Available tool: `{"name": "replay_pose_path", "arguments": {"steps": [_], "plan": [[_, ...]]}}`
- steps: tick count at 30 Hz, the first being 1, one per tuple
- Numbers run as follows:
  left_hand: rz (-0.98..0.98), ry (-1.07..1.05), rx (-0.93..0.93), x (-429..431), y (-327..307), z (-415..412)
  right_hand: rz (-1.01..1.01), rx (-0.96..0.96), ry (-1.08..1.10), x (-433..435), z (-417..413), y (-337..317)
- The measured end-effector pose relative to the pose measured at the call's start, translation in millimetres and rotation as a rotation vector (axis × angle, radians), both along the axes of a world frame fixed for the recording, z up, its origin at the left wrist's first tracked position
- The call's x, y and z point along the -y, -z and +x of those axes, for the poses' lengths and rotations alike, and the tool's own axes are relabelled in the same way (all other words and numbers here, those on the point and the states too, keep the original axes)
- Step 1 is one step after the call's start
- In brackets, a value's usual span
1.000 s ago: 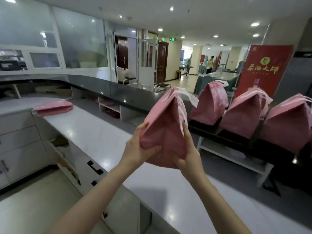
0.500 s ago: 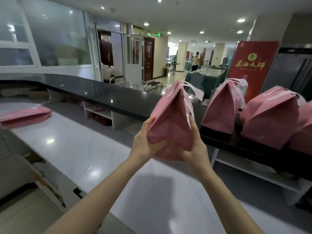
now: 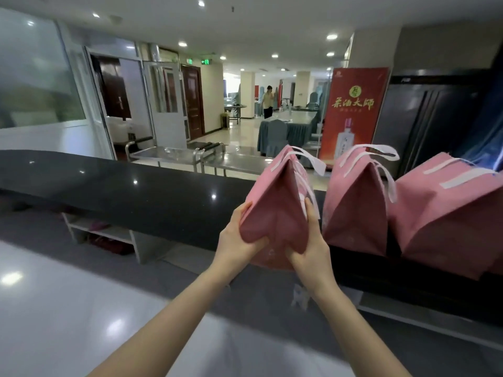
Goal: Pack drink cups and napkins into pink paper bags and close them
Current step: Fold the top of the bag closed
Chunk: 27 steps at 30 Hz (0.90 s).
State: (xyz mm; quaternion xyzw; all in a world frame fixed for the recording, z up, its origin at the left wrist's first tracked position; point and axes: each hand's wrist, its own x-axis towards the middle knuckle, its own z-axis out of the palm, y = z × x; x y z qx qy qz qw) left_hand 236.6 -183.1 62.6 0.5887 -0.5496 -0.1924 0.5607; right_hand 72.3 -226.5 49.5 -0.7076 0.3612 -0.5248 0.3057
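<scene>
Both hands are on the one pink bag (image 3: 275,210). Your left hand (image 3: 238,240) takes its left side: thumb curled across the near face low down, fingers wrapped round the left edge. Your right hand (image 3: 310,254) takes the right side: thumb pressed into the near face by the bottom fold, fingers (image 3: 310,213) running up the right edge over the white strips. So both sets of fingers are clamped on the bag.

The bag is upright and closed, its top pinched to a ridge. Its white handles (image 3: 313,163) stick out of the ridge and droop right. The near face is creased in a V down the middle. Contents hidden, can't tell what's inside.

Position: at the front edge of the dark desk (image 3: 136,191), in its right part, above the step down to the white desk (image 3: 68,308) nearer you. Can't tell if the base touches the dark desk or hangs just off it.

Just beside it on the right, a second bag (image 3: 356,208) stands on the dark desk. It's also closed to a ridge, white handles looped over the top. Your right fingers sit between the two bags. A third bag (image 3: 446,213) is further right, against the second, closed, wider and slumped, with white strips flat on top. Contents of both hidden.

Behind the bags is a red banner (image 3: 353,110) with a bottle printed on it. Beyond the dark desk are steel trolleys (image 3: 177,153), and a person (image 3: 268,102) stands far back in the hall. An open shelf (image 3: 103,232) sits under the dark desk on the left. There's something pinkish in it, too blurred to name.
</scene>
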Motion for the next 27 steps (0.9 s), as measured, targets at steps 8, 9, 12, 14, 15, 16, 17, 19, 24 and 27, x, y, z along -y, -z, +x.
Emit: {"name": "replay_pose_path", "arguments": {"steps": [8, 9, 12, 14, 15, 16, 17, 19, 24, 27], "plan": [[0.000, 0.190, -0.071, 60, 30, 20, 0.015, -0.021, 0.229, 29, 24, 23], [-0.007, 0.211, -0.066, 67, 32, 22, 0.021, -0.019, 0.261, 31, 27, 24], [-0.028, 0.255, -0.014, 88, 35, 30, 0.043, -0.016, 0.331, 41, 34, 26], [-0.036, 0.275, 0.028, 102, 39, 34, 0.066, -0.028, 0.360, 49, 35, 29], [-0.034, 0.286, 0.049, 108, 41, 35, 0.079, -0.038, 0.373, 53, 36, 31], [-0.031, 0.295, 0.069, 114, 43, 37, 0.088, -0.050, 0.385, 57, 36, 33], [-0.028, 0.305, 0.080, 119, 45, 38, 0.099, -0.063, 0.398, 60, 37, 34], [-0.012, 0.341, 0.065, 129, 46, 41, 0.124, -0.088, 0.425, 69, 39, 36], [-0.005, 0.403, 0.054, 154, 48, 47, 0.112, -0.145, 0.486, 94, 44, 38], [0.001, 0.419, 0.050, 167, 49, 46, 0.112, -0.166, 0.516, 107, 45, 40]]}}
